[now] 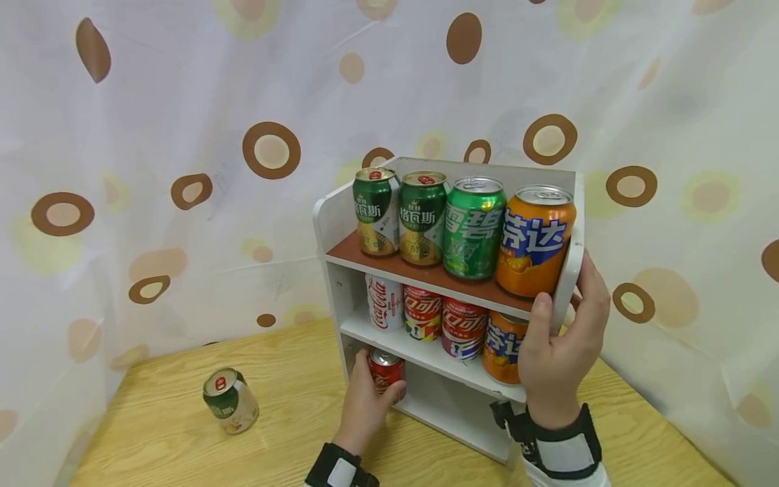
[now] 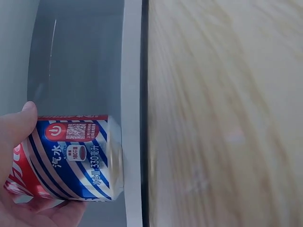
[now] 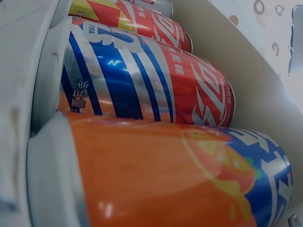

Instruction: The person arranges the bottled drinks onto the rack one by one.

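Observation:
My left hand holds a red cola can upright in the left end of the bottom tier of a small white shelf. In the left wrist view the can shows blue and silver stripes, its base right at the shelf board's front edge, thumb and fingers on either side. My right hand grips the shelf's right side panel, thumb in front and fingers behind. Close to that thumb are an orange soda can on the top tier and another orange can on the middle tier.
Two green-and-gold cans and a green can share the top tier. A white cola can and two red cans stand on the middle one. Left on the wooden table is a green-and-white can. A patterned curtain hangs behind.

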`<state>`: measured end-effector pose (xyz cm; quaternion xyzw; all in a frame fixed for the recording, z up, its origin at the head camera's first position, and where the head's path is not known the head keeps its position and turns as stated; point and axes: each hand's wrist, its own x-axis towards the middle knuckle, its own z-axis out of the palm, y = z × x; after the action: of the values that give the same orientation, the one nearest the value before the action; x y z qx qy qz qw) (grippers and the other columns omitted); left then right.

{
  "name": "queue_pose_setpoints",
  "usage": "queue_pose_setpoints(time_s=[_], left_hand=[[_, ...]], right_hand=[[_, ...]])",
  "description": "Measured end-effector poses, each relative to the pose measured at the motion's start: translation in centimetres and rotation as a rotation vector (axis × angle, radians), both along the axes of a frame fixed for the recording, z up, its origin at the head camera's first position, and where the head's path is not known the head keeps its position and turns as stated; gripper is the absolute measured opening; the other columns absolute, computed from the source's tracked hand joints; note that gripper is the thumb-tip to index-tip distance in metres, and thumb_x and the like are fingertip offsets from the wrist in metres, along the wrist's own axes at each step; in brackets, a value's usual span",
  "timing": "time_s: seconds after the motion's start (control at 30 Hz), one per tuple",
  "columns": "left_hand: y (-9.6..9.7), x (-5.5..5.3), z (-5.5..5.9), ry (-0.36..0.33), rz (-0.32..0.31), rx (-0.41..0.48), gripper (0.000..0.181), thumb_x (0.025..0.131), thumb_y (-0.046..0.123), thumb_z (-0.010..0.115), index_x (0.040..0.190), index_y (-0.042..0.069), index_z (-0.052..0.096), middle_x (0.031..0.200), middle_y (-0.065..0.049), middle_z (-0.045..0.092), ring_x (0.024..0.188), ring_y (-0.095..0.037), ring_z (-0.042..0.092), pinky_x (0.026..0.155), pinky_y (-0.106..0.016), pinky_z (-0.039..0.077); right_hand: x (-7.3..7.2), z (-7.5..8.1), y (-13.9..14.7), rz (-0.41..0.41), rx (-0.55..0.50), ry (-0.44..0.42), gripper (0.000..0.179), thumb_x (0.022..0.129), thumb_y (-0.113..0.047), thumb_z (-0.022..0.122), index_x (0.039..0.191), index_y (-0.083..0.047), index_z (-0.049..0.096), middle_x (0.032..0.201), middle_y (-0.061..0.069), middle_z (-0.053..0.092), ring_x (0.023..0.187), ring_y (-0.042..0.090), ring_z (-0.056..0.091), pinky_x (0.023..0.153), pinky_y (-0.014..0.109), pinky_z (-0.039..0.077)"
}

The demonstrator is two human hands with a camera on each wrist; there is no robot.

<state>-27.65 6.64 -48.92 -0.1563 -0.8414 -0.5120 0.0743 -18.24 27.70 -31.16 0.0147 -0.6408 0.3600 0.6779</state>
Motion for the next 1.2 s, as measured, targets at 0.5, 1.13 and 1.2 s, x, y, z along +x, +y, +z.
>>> queue_pose_setpoints(time_s=[0.5,1.13,1.2], left_hand=[[1.0,0.1,0.1,0.012,0.128,-0.023,0.086,0.080,0.019,0.091,0.146,0.002,0.038,0.137,-0.020,0.056,0.126,-0.037,0.060,0.106,-0.056,0.051],[-2.0,0.3,1.7,-0.090,-0.188,-0.023,0.068,0.088,-0.001,0.074,0.146,-0.009,0.038,0.142,-0.032,0.053,0.133,-0.051,0.052,0.110,-0.064,0.044],[-2.1,0.2,1.6,-0.087,-0.182,-0.032,0.065,0.087,-0.001,0.075,0.143,-0.008,0.042,0.140,-0.031,0.055,0.131,-0.051,0.054,0.109,-0.063,0.045]], right_hand=[[-0.1,0.0,0.0,0.006,-0.003,-0.008,0.053,0.095,-0.011,0.054,0.144,0.007,0.048,0.145,0.021,0.055,0.132,0.019,0.052,0.106,0.022,0.044],[-0.1,0.0,0.0,0.012,-0.015,0.007,0.053,0.093,-0.009,0.054,0.143,0.008,0.049,0.144,0.021,0.055,0.130,0.018,0.053,0.107,0.023,0.045],[-0.1,0.0,0.0,0.012,-0.014,0.007,0.053,0.093,-0.009,0.054,0.143,0.009,0.049,0.144,0.021,0.055,0.130,0.019,0.053,0.107,0.023,0.045]])
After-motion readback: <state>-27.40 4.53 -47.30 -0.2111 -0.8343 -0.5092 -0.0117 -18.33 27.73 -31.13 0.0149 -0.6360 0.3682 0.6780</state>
